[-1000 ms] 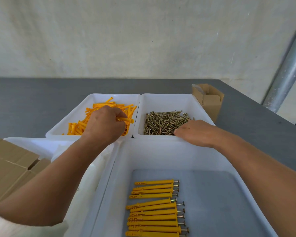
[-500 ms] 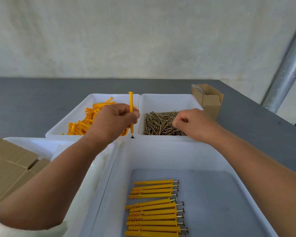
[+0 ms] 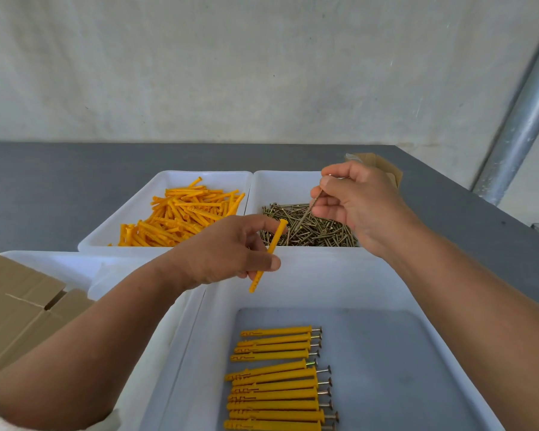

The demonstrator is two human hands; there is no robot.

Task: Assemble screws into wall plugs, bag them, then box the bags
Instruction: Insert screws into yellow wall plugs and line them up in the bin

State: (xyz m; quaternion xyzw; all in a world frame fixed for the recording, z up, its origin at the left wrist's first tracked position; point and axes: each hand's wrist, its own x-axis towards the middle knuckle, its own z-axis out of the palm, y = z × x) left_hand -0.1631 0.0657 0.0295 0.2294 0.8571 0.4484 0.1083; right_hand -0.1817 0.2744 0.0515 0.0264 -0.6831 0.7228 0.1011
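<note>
left hand (image 3: 227,250) pinches one orange wall plug (image 3: 269,255), tilted, above near tray's (image 3: 324,275) far rim. right hand (image 3: 360,202) pinches a screw (image 3: 307,213) over the screw tray (image 3: 280,185), tip near plug's top. assembled plugs (image 3: 277,381) lie in near tray.

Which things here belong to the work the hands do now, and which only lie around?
In use: wall plug in the left hand; screw in the right hand; plug tray; screw tray; front tray with finished pieces.
Lying about for now: flat cardboard at left; small carton at back; metal pole.
</note>
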